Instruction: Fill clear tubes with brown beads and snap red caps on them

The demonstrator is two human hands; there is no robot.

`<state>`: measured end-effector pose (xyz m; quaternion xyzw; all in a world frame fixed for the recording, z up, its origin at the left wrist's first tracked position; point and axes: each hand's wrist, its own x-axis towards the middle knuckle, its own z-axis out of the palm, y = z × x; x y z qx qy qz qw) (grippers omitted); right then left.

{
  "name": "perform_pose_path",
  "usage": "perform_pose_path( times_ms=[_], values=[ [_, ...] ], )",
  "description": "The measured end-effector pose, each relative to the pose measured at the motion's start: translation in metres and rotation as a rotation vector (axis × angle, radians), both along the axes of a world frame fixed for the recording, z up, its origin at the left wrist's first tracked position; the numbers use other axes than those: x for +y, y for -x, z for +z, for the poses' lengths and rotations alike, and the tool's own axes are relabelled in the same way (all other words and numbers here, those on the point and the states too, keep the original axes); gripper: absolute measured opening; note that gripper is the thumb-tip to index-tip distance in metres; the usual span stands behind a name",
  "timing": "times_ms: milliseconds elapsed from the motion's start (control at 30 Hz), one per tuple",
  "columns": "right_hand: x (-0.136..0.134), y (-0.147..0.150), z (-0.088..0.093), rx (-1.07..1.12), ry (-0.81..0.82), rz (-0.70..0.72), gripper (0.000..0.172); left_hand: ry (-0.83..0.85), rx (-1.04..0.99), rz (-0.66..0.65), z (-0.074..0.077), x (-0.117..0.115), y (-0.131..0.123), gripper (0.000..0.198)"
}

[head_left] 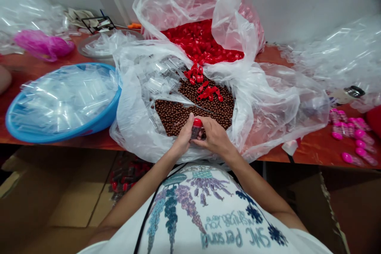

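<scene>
My left hand (183, 137) and my right hand (213, 137) meet at the near edge of a clear plastic bag (133, 99) and both grip a small clear tube with a red cap (196, 127). The tube looks filled with brown beads. Just beyond my hands lies a heap of small brown beads (184, 109) inside the bag, with loose red caps (205, 87) scattered on top. Behind it a second clear bag holds a large pile of red caps (202, 43). Clear empty tubes (157, 79) lie in the bag to the left of the beads.
A blue basin (18, 127) lined with plastic and full of clear tubes sits at the left on the red-brown table (312, 151). Pink-capped tubes (354, 139) lie at the right edge. Crumpled plastic bags (342, 55) fill the back corners. A cardboard box (59, 202) stands below the table.
</scene>
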<state>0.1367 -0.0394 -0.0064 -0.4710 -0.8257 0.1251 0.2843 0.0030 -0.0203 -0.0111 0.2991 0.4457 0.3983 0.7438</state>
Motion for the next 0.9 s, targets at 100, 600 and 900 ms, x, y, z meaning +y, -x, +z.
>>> perform_pose_path(
  times_ms=[100, 600, 900],
  values=[
    [0.004, 0.0, -0.004, -0.044, -0.047, 0.022, 0.063, 0.03, -0.034, 0.019, 0.0, 0.001, -0.002, 0.041],
    [0.029, -0.053, -0.011, -0.218, -0.018, -0.367, 0.064, -0.69, 0.899, 0.15, 0.024, 0.077, 0.051, 0.025],
    [0.037, -0.074, -0.017, -0.21, -0.074, -0.554, 0.051, -0.699, 1.456, 0.119, 0.02, 0.127, 0.073, 0.032]
  ],
)
